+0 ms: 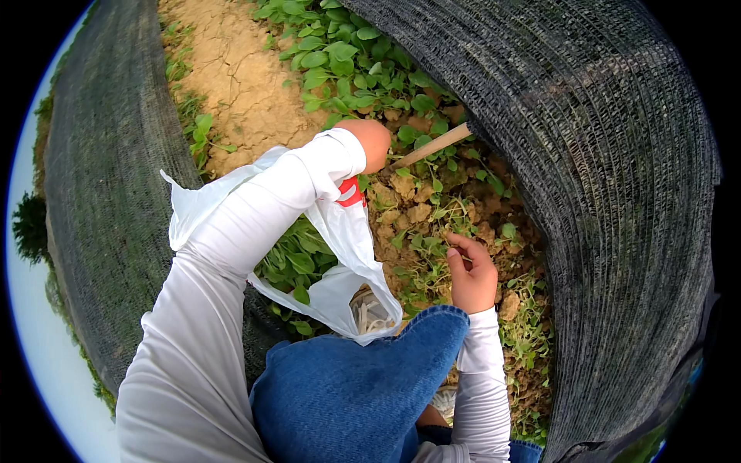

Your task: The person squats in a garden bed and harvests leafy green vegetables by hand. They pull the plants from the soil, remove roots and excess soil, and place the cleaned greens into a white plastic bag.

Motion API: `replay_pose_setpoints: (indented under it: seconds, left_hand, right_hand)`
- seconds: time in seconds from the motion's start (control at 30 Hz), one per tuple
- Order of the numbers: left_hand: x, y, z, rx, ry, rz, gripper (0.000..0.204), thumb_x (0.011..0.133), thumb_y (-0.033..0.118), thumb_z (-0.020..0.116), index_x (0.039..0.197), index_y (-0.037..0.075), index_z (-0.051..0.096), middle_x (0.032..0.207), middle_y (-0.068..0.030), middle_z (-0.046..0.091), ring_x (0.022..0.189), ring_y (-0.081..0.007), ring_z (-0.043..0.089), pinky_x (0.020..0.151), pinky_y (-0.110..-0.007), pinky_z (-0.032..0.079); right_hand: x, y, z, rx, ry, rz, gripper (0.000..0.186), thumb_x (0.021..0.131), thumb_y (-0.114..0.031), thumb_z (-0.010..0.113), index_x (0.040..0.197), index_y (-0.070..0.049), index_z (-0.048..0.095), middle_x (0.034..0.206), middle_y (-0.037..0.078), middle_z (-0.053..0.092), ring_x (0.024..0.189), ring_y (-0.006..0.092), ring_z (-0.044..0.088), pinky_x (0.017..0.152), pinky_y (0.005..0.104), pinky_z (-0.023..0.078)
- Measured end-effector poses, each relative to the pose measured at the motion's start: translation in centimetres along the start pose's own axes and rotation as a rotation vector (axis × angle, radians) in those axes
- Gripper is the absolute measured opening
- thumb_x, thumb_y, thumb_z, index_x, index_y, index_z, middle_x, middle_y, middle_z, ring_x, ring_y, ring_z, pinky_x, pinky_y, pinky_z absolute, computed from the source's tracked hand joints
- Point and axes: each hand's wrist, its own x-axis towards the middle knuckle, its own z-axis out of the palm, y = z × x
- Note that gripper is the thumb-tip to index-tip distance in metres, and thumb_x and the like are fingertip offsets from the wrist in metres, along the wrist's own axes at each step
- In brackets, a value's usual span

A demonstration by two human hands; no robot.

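My left hand [372,144] reaches across the soil beside the leafy seedlings. Its back and wrist show, but the fingers are hidden. A white plastic bag [347,231] with a red print lies under and around my left forearm. Green leaves [297,255] show between the sides of the bag; whether they are inside it I cannot tell. My right hand [472,276] is low over small, wilted-looking plants [432,245], with thumb and fingers curled together. What they hold, if anything, is too small to make out.
A wooden stick [432,148] slants from the dark shade net [602,154] on the right toward my left hand. Another net [108,193] runs along the left. Dense seedlings [340,62] grow ahead, beside cracked bare soil [231,69]. My denim-covered knee [355,386] is close below the bag.
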Motion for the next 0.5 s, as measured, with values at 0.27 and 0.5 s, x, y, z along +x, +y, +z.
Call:
replay_pose_setpoints:
  seconds: [0.27, 0.5]
  left_hand:
    - [-5.2, -2.1, -4.9, -0.239, 0.041, 0.006, 0.021, 0.071, 0.021, 0.054, 0.066, 0.001, 0.059, 0.056, -0.0117, 0.054, 0.050, -0.0225, 0.049, 0.049, -0.034, 0.039]
    - [-9.3, 1.2, -2.5, -1.075, -0.251, 0.326, 0.025, 0.078, 0.025, 0.055, 0.079, 0.001, 0.061, 0.060, 0.0036, 0.051, 0.057, -0.0034, 0.040, 0.051, -0.020, 0.034]
  right_hand:
    - [0.2, -0.1, 0.2, 0.008, -0.033, 0.018, 0.022, 0.078, -0.005, 0.051, 0.099, -0.002, 0.054, 0.089, 0.006, 0.057, 0.079, 0.0116, 0.054, 0.068, 0.0224, 0.044]
    - [0.7, -2.9, 1.1, 0.696, -0.114, 0.136, 0.019, 0.079, -0.009, 0.053, 0.096, 0.000, 0.055, 0.081, 0.005, 0.057, 0.068, 0.0110, 0.053, 0.063, 0.0220, 0.044]
